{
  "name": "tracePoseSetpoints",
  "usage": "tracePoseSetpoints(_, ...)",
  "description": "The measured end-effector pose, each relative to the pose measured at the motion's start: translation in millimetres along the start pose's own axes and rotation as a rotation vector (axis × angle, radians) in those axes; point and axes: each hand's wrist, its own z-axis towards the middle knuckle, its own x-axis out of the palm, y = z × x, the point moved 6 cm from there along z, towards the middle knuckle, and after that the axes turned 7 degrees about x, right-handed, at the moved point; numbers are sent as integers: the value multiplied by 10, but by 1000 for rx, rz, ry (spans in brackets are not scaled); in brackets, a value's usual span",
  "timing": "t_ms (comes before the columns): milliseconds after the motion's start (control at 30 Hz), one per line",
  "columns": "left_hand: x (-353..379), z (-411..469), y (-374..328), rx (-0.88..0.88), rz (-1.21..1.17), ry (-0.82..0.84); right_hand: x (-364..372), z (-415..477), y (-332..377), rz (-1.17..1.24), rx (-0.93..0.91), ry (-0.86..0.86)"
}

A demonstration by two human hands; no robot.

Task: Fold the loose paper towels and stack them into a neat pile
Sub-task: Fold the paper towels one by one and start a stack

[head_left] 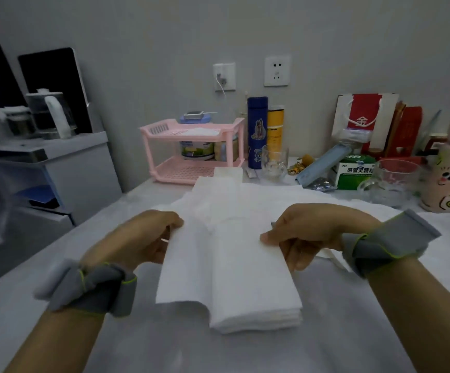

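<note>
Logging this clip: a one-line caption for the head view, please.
Left hand and right hand pinch a towel by its far edge over the pile, loose towels behind.

Two hands, the left hand [143, 238] and the right hand [307, 232]; two grey wrist bands [97, 286]; one folded pile [253, 305]; one loose sheet [183, 265]; further towels [245, 200] overlap too much to count; two wall sockets [276, 70]; two kettles [49, 111]; one pink rack [191, 146]; two glass cups [273, 162]; one blue flask [257, 130]; one green box [352, 170].

Matt white paper towel [234, 265]
</note>
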Motion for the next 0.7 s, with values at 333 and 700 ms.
tracePoseSetpoints(333, 276, -212, 364, -18, -410, 7, 48, 24, -18, 32, 7, -5)
tracePoseSetpoints(700, 354, -137, 328, 102, -515, 13, 24, 82, -44, 77, -16, 6)
